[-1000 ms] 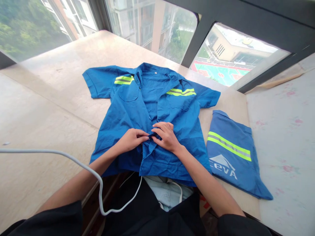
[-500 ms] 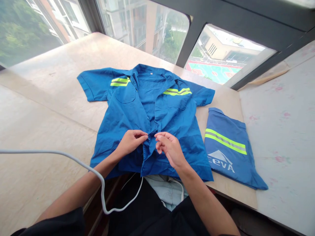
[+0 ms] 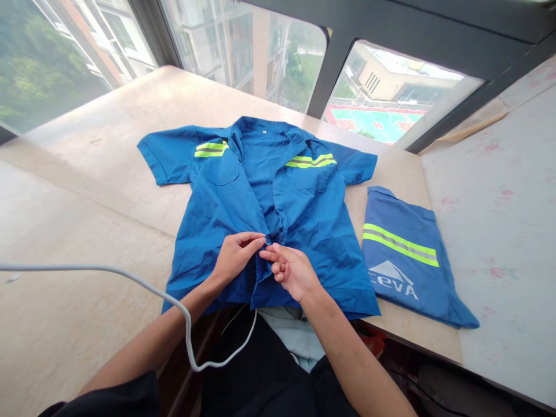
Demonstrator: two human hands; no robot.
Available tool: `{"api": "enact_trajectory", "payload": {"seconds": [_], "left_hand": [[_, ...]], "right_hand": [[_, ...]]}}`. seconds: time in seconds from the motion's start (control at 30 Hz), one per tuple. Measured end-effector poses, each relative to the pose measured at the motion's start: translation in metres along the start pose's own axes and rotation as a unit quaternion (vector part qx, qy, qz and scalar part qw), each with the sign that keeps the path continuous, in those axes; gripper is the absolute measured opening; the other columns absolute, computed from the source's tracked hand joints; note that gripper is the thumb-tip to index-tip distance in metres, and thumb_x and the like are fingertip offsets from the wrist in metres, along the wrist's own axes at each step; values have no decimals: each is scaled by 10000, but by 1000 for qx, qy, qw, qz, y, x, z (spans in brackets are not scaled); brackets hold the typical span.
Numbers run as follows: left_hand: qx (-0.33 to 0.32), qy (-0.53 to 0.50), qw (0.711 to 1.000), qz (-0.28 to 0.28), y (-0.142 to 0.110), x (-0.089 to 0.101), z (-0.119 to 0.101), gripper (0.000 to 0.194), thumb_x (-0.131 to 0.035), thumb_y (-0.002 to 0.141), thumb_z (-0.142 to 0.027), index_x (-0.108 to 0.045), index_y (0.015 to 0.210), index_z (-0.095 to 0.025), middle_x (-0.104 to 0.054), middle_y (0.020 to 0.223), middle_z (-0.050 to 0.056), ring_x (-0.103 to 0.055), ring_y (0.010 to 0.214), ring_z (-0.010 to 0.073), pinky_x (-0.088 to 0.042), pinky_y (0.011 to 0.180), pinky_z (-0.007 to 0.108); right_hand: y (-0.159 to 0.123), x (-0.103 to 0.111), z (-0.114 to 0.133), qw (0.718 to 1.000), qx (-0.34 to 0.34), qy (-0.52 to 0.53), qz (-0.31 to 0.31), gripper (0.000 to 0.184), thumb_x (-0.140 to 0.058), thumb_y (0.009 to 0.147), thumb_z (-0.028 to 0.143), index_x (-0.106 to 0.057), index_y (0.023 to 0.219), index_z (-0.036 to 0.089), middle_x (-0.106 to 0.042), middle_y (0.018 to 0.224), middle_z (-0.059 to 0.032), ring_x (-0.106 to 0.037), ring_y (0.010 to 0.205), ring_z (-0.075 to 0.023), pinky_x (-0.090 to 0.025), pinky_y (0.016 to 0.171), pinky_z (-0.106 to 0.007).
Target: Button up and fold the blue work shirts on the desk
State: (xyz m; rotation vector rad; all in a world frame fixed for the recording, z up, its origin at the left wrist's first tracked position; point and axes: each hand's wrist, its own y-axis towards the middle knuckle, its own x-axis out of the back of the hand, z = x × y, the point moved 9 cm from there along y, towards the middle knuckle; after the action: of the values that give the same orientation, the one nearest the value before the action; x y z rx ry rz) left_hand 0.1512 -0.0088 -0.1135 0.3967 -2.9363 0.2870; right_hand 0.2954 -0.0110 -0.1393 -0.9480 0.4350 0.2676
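A blue short-sleeved work shirt (image 3: 217,208) lies front up, its collar toward the window and its upper front parted. Yellow-and-grey reflective strips cross the chest. My left hand (image 3: 234,255) pinches the edge of the shirt's left-hand front panel between thumb and fingertips. Close beside it, my right hand (image 3: 293,269) is turned partly palm up, thumb and index finger drawn together at the same front edge. Its other fingers are curled. The bit of cloth between the fingertips is mostly hidden, and I cannot make out a button there.
A folded blue garment (image 3: 403,249) with a reflective strip and white lettering lies on the right of the pale tabletop (image 3: 87,220). A white cable (image 3: 130,279) hangs across my left forearm. Windows (image 3: 243,52) border the far side; a flower-patterned wall surface (image 3: 499,231) stands at right.
My right hand let go of the front edge, drew back, then came in again beside my left hand, now palm more upward. My left hand kept its pinch. The view shifted slightly.
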Motion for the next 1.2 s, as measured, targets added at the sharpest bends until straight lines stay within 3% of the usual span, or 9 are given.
{"api": "enact_trajectory", "payload": {"seconds": [0.17, 0.37, 0.5, 0.67, 0.83, 1.0, 1.2], "left_hand": [[8, -21, 1000, 2, 1, -2, 4, 346, -731, 749, -424, -771, 940, -138, -756, 948, 82, -703, 907, 219, -548, 851, 302], [16, -26, 999, 40, 4, -4, -1, 322, -721, 746, -421, -745, 882, -130, -739, 854, 64, -670, 786, 175, -528, 740, 260], [-16, 7, 998, 67, 4, -5, -7, 305, -680, 798, -430, -686, 838, -127, -681, 754, 31, -602, 677, 129, -475, 633, 227], [-81, 73, 993, 55, 4, -4, -18, 312, -640, 861, -451, -687, 886, -144, -686, 800, 31, -606, 704, 134, -462, 649, 236], [-164, 197, 965, 57, 7, -6, -35, 259, -616, 876, -363, -694, 752, -150, -663, 719, 20, -560, 634, 113, -407, 616, 235], [-160, 243, 956, 40, 15, -2, -33, 257, -595, 866, -339, -658, 712, -143, -645, 660, 13, -529, 584, 107, -371, 580, 236], [-158, 253, 954, 41, 17, -3, -31, 268, -582, 866, -338, -656, 700, -141, -642, 652, 18, -520, 583, 105, -355, 565, 227]], "right_hand": [[0, -2, -4, 997, -17, 57, -45, 99, -645, 885, 190, -670, 852, 100, -746, 844, -115, -520, 437, -45, -411, 351, -128], [7, 1, -10, 994, -50, 58, -72, 54, -665, 856, 162, -665, 852, 108, -730, 794, -79, -489, 410, -27, -264, 296, -97], [9, 2, -6, 997, -6, 31, -64, 77, -680, 832, 181, -658, 831, 108, -708, 750, -60, -507, 413, -34, -244, 295, -104], [8, -2, -5, 998, 43, -1, -55, 155, -726, 782, 230, -636, 798, 104, -683, 717, -41, -524, 418, -42, -241, 296, -113], [9, -1, -6, 995, 72, -23, -58, 195, -713, 773, 282, -630, 798, 108, -681, 724, -39, -529, 415, -50, -246, 295, -130], [8, 0, -6, 990, 118, -44, -56, 285, -733, 724, 368, -609, 780, 117, -684, 743, -44, -529, 437, -50, -284, 326, -139], [5, 0, -2, 976, 182, -101, -57, 297, -666, 772, 416, -576, 807, 135, -661, 720, -19, -536, 442, -57, -302, 350, -149]]}}
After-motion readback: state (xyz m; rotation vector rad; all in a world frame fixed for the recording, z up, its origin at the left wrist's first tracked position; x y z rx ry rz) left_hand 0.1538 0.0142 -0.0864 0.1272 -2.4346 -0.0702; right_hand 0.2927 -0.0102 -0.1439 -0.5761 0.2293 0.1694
